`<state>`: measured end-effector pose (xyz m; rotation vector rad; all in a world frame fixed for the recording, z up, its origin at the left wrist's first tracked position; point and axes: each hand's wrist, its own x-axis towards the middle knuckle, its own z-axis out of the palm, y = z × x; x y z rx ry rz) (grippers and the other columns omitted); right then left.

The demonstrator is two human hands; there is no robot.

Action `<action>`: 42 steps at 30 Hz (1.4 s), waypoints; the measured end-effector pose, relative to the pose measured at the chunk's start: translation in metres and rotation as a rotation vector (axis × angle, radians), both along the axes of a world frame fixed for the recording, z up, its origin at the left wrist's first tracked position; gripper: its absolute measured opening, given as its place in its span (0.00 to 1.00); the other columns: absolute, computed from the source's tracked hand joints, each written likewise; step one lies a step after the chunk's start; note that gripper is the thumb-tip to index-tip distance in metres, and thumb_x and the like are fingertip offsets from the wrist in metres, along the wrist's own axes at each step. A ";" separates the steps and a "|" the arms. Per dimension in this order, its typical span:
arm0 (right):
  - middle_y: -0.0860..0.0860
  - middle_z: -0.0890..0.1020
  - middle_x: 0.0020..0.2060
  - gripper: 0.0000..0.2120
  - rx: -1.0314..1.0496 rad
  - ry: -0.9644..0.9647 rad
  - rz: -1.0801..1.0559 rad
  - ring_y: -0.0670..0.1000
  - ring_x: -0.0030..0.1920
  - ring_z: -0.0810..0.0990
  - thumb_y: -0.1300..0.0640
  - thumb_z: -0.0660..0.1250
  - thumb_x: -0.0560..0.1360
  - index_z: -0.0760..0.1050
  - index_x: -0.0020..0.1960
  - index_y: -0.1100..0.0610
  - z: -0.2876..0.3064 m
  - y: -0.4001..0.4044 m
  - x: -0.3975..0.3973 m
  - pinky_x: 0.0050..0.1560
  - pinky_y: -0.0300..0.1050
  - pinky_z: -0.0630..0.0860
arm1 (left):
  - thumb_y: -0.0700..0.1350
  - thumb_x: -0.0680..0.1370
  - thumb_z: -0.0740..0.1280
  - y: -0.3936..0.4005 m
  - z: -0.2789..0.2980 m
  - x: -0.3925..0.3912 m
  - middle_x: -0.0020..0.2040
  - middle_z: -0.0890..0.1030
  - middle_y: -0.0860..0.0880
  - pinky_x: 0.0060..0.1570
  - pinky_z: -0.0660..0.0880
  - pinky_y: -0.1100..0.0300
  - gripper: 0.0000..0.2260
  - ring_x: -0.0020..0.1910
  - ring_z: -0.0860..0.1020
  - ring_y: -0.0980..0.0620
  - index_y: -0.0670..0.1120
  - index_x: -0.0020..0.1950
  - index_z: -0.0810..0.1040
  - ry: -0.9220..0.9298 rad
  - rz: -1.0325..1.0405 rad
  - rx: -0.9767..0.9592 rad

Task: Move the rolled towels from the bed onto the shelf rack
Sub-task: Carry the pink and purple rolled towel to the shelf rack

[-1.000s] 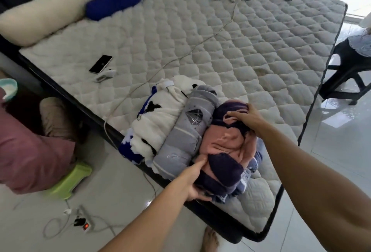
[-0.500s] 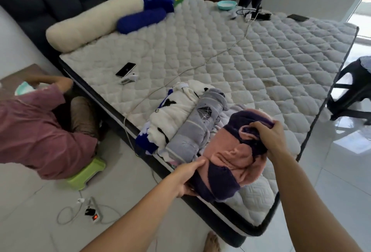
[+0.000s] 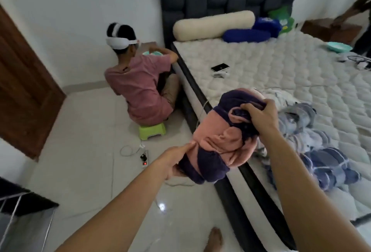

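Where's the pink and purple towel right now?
Head view, centre: the pink and purple towel is held in the air by both hands, left hand and right hand, over the bed edge.

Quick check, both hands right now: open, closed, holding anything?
Left hand: closed on the near end of the pink and purple rolled towel.
Right hand: closed on the far end of the same towel.

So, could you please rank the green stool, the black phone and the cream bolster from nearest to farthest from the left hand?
1. Green stool: on the floor, just beyond the left hand.
2. Black phone: on the mattress near its left edge.
3. Cream bolster: against the headboard.
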<state>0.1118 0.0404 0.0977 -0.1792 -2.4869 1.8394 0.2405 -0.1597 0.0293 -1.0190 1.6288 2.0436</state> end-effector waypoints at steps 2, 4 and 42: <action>0.55 0.81 0.51 0.27 0.014 0.035 0.106 0.55 0.50 0.80 0.43 0.74 0.58 0.68 0.51 0.51 0.006 -0.047 0.007 0.54 0.57 0.78 | 0.56 0.75 0.69 -0.033 0.007 0.024 0.48 0.82 0.45 0.49 0.79 0.47 0.17 0.49 0.80 0.45 0.44 0.55 0.79 0.020 0.081 0.017; 0.55 0.81 0.50 0.27 0.018 0.099 0.229 0.55 0.49 0.82 0.42 0.75 0.56 0.69 0.49 0.48 0.011 -0.104 0.014 0.52 0.57 0.80 | 0.55 0.75 0.68 -0.073 0.011 0.051 0.52 0.83 0.45 0.51 0.78 0.47 0.16 0.51 0.81 0.45 0.44 0.55 0.80 0.047 0.192 0.042; 0.55 0.73 0.62 0.31 -0.078 0.823 1.788 0.54 0.59 0.75 0.44 0.71 0.69 0.67 0.66 0.55 0.106 -0.909 0.336 0.61 0.49 0.74 | 0.41 0.71 0.73 -0.603 0.012 0.321 0.55 0.84 0.45 0.58 0.77 0.40 0.16 0.56 0.81 0.42 0.49 0.58 0.77 0.612 1.477 -0.153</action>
